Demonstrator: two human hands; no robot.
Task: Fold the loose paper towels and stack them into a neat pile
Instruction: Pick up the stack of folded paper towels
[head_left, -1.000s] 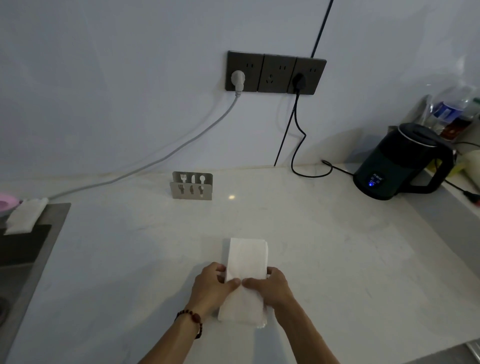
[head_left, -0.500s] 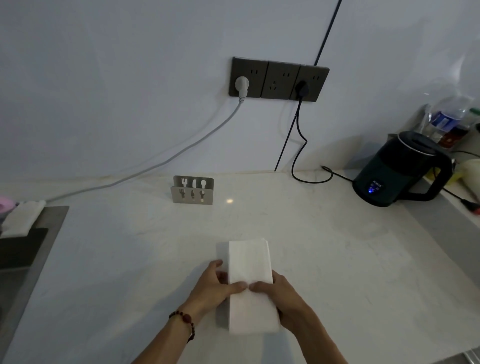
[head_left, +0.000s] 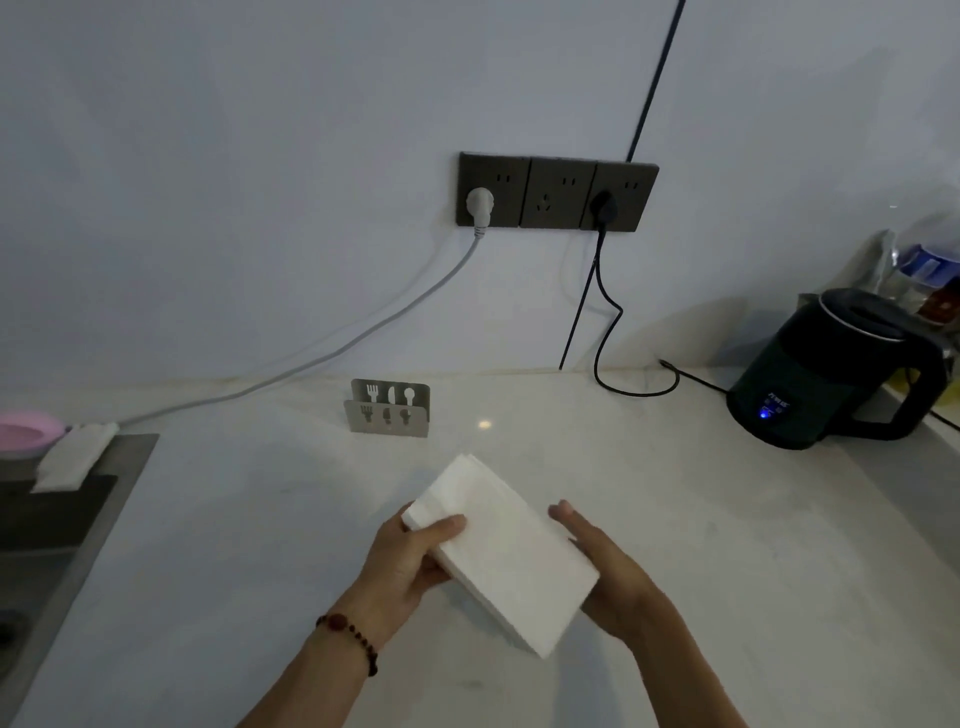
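A thick stack of folded white paper towels (head_left: 501, 548) is held above the pale marble counter (head_left: 701, 519), turned diagonally with its far end pointing up-left. My left hand (head_left: 410, 558), with a bead bracelet on the wrist, grips the stack's left edge, thumb on top. My right hand (head_left: 605, 569) cups the stack's right side from beneath, fingers along the edge. A metal napkin holder (head_left: 388, 408) with cutlery cut-outs stands empty behind the stack near the wall.
A dark electric kettle (head_left: 836, 371) with a blue light stands at the back right, its black cord running to the wall sockets (head_left: 556, 192). A grey cable crosses the back left. At the left lie a sink edge (head_left: 78, 519), a white cloth (head_left: 72, 457) and a pink dish (head_left: 28, 428).
The stack lay flat and straight on the counter under both hands. Now it is lifted and rotated diagonally, with my hands shifted to its side edges.
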